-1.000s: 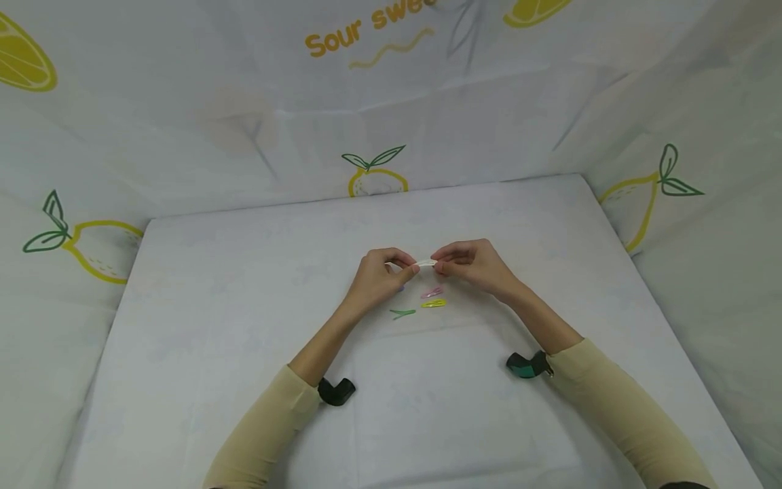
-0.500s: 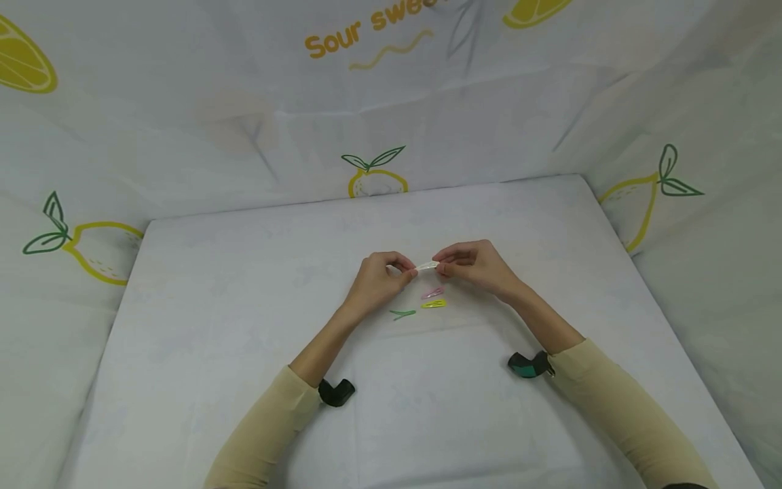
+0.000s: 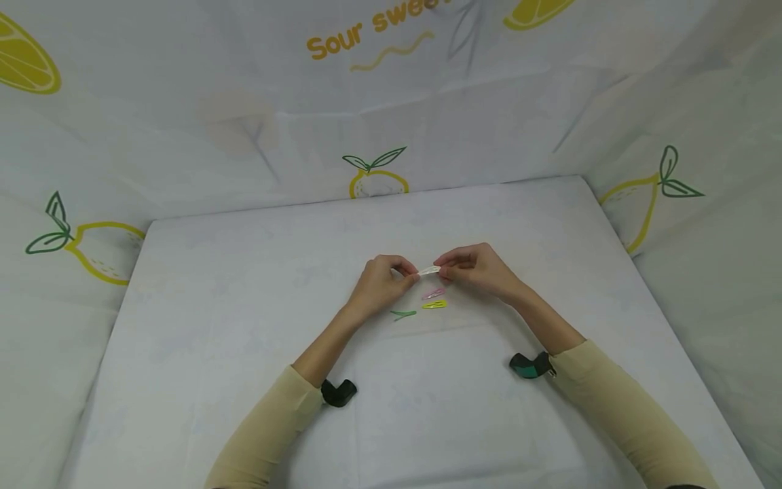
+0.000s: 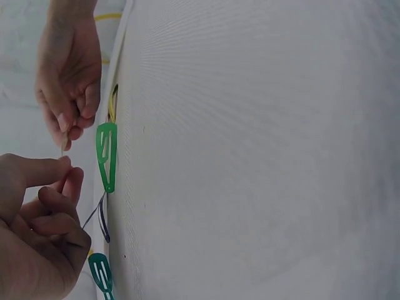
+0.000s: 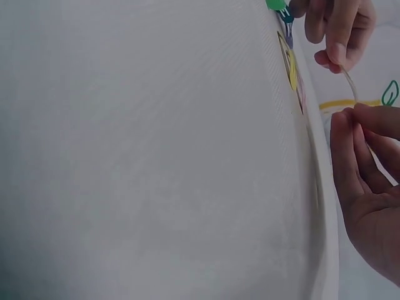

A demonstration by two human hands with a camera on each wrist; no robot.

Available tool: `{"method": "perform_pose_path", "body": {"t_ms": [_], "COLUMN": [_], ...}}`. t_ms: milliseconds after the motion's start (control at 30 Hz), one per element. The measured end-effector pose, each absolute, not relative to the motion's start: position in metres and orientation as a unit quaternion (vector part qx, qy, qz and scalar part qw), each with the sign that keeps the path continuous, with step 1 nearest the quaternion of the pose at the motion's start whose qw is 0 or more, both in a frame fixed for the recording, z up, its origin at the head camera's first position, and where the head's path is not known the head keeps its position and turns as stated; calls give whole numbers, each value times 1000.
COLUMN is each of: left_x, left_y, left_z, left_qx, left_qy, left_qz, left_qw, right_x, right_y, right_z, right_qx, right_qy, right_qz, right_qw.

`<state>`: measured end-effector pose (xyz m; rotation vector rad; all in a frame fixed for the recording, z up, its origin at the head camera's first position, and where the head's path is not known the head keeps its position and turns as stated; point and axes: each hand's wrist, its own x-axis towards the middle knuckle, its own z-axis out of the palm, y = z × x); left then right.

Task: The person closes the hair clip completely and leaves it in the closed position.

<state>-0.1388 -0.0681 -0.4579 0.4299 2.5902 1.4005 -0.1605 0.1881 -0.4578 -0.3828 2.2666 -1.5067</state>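
A white snap hair clip (image 3: 429, 270) is stretched between my two hands, raised over the table. My left hand (image 3: 377, 286) pinches its narrow end between thumb and fingertip. At the wider end, my right hand (image 3: 479, 273) holds it with thumb and fingers. Edge-on, the same clip (image 5: 351, 84) shows as a thin strip in the right wrist view. Just nearer than the hands lie a pink hair clip (image 3: 434, 294), a yellow hair clip (image 3: 434, 305) and a green hair clip (image 3: 403, 314) with its two parts sprung apart.
In the left wrist view, a teal hair clip (image 4: 101, 270) and a dark purple hair clip (image 4: 104, 219) lie near the left hand, which hides them from the head view. A white cloth (image 3: 244, 285) covers the table; lemon-printed curtains (image 3: 214, 136) stand around its back and sides.
Both hands have come slightly nearer the body with the white hair clip. It was almost level and now slants, its left end lower. The purple clip has gone out of sight behind the left hand.
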Motion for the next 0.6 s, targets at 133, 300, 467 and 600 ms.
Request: {"method": "perform_pose_path", "body": {"t_ms": [133, 300, 467, 600], "left_x": [-139, -140, -141, -142], "left_y": [-67, -66, -65, -64], "left_z": [-458, -459, -460, -460], "left_qx": [143, 147, 151, 152], "left_qy": [873, 878, 885, 888], "left_qz": [459, 447, 430, 421], "left_qw": [84, 86, 95, 102], "right_x": [-161, -161, -161, -162], "right_y": [189, 191, 191, 190], "right_z": [-459, -460, -461, -461], "right_qx": [-139, -142, -148, -149], "right_qy": [812, 819, 827, 829], "right_qz": [-531, -517, -503, -498], "right_qw": [199, 204, 204, 206]}}
